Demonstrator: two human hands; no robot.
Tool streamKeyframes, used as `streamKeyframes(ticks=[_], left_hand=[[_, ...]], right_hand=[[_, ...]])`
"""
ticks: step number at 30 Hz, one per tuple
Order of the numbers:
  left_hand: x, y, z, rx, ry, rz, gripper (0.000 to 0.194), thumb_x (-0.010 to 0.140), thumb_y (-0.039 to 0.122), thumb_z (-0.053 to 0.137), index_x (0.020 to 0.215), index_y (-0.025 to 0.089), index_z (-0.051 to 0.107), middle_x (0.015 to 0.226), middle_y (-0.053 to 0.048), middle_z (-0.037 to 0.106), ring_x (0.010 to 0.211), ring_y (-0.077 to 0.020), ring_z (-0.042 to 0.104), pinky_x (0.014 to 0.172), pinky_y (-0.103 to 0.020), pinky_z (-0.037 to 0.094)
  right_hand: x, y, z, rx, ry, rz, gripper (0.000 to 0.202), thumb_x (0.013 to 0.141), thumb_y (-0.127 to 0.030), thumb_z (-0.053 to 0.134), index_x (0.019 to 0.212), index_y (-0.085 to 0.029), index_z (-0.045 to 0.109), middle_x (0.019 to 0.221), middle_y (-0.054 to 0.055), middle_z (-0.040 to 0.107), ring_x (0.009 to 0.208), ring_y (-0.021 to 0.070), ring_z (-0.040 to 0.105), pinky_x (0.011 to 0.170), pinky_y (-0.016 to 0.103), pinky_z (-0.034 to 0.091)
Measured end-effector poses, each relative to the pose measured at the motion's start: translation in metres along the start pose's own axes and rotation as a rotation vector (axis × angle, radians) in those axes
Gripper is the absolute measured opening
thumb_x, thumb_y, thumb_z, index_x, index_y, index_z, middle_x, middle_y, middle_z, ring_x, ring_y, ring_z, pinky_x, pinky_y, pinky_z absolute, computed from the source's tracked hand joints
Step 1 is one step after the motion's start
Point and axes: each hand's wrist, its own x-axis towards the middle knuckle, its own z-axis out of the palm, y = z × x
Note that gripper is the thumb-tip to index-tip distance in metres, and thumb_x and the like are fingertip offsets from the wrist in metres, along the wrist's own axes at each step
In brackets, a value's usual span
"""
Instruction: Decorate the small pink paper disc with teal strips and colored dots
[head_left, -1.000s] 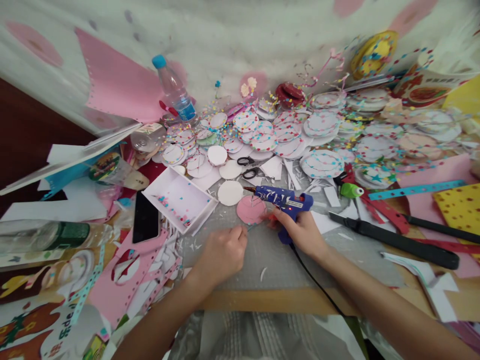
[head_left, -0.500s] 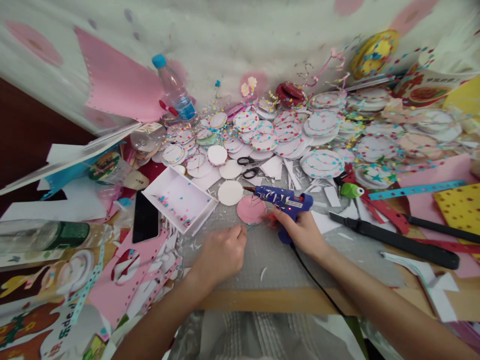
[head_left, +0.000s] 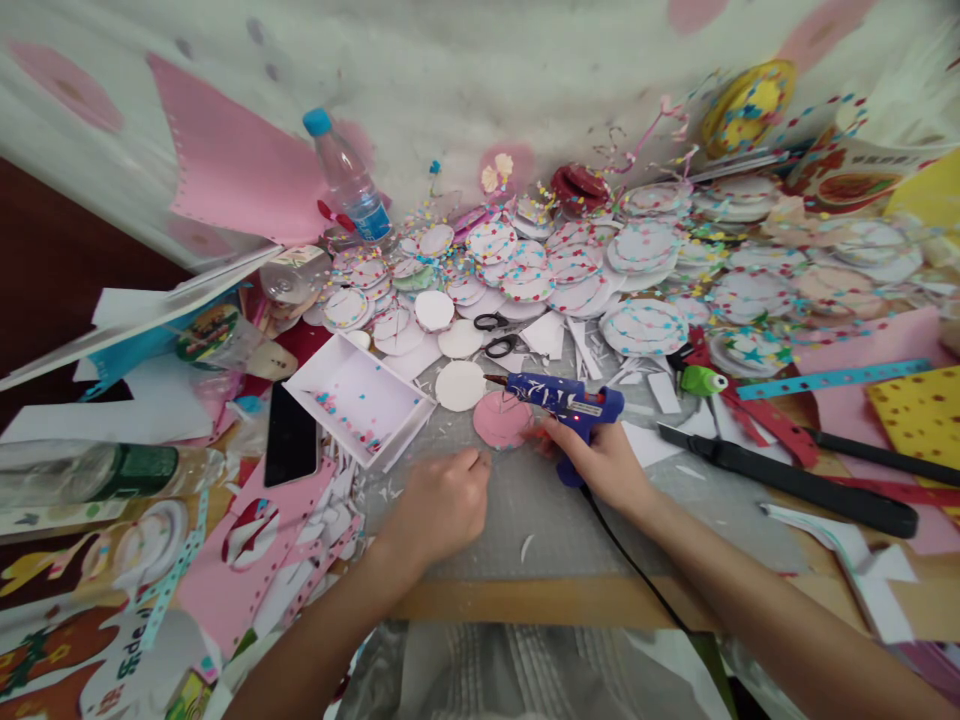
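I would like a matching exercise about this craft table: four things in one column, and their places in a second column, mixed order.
Things:
1. glue gun
2. water bottle
3. black phone
4. green punch

Places:
A. just left of the white tray
B. far back, leaning on the pink sheet
C. in the right hand, nozzle over the pink disc
D. right of the glue gun, by the red strips

Pairs: 1-C, 2-B, 3-A, 4-D
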Motion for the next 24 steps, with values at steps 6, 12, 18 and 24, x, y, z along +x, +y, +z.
streamKeyframes(ticks=[6, 12, 18, 24], left_hand=[[0.0001, -0.0001, 0.0024, -0.021, 0.000, -0.044, 0.020, 0.088, 0.011, 0.043, 0.086, 0.016, 0.061, 0.074, -0.003, 0.060, 0.063, -0.0175, 0.062, 0.053, -0.029, 0.044], [-0.0029, -0.0026, 0.0029, -0.025, 0.043, -0.026, 0.020, 0.090, 0.013, 0.043, 0.094, 0.015, 0.062, 0.075, -0.003, 0.061, 0.064, -0.0175, 0.063, 0.050, -0.029, 0.044], [-0.0074, -0.0016, 0.0032, -0.075, 0.079, -0.024, 0.022, 0.092, 0.015, 0.042, 0.103, 0.014, 0.061, 0.077, -0.003, 0.062, 0.067, -0.0174, 0.063, 0.055, -0.029, 0.048], [-0.0061, 0.0013, 0.0074, -0.137, 0.024, -0.058, 0.023, 0.094, 0.017, 0.040, 0.105, 0.016, 0.059, 0.083, -0.004, 0.063, 0.071, -0.0170, 0.064, 0.059, -0.028, 0.049]], right_hand=[[0.0002, -0.0010, 0.0014, 0.028, 0.005, 0.004, 0.039, 0.082, -0.055, 0.058, 0.076, -0.017, 0.065, 0.064, 0.005, 0.069, 0.058, 0.0185, 0.064, 0.056, 0.029, 0.052], [-0.0004, -0.0024, 0.0001, 0.090, -0.024, 0.029, 0.046, 0.081, -0.060, 0.055, 0.077, -0.016, 0.067, 0.068, 0.008, 0.070, 0.060, 0.0183, 0.064, 0.057, 0.029, 0.053], [-0.0011, -0.0027, -0.0004, 0.113, -0.023, 0.044, 0.051, 0.079, -0.066, 0.055, 0.074, -0.016, 0.066, 0.065, 0.007, 0.069, 0.059, 0.0187, 0.065, 0.057, 0.029, 0.053], [-0.0002, -0.0042, -0.0008, 0.094, -0.017, 0.038, 0.051, 0.079, -0.066, 0.055, 0.073, -0.016, 0.067, 0.064, 0.007, 0.069, 0.058, 0.0179, 0.064, 0.056, 0.027, 0.053]])
